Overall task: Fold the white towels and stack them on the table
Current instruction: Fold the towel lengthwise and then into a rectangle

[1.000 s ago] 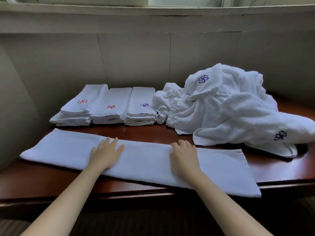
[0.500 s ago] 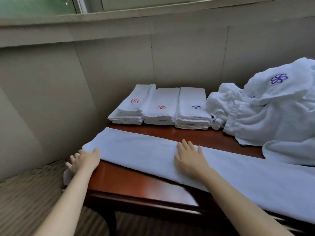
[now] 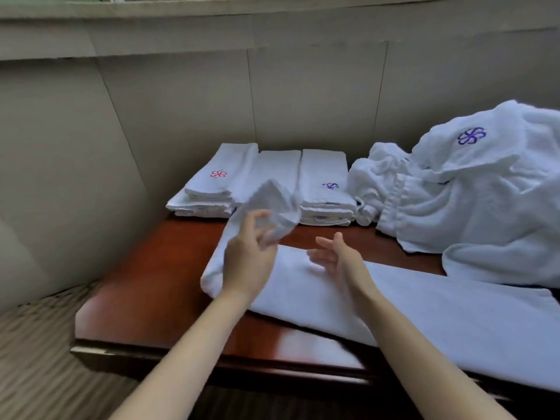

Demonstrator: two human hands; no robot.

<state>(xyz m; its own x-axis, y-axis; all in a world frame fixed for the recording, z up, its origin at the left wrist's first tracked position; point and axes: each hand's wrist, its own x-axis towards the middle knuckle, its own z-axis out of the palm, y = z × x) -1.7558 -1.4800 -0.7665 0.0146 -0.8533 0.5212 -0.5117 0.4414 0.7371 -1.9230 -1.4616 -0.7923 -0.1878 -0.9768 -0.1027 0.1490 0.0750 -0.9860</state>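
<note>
Room to move lies at the left of the worktop (image 3: 145,286), where glossy red-brown wood shows between the long towel (image 3: 424,310) and the left edge. The towel's right part lies over the near edge. At the far edge, against the panelled wall (image 3: 181,116), three folded stacks (image 3: 324,189) sit side by side, with a rumpled heap (image 3: 485,207) of white towels just right of them. Half a second ago the left hand (image 3: 247,262) was at the towel's end over the left edge. Now its grip pinches that end, lifted and blurred, in front of the stacks. The right hand (image 3: 336,259), then pressed flat, now stands on edge over the towel with fingers spread. Cloth is thick white terry; embroidered flower marks, red and purple, show on stacks and heap. Striped carpet (image 3: 36,359) lies below left.
</note>
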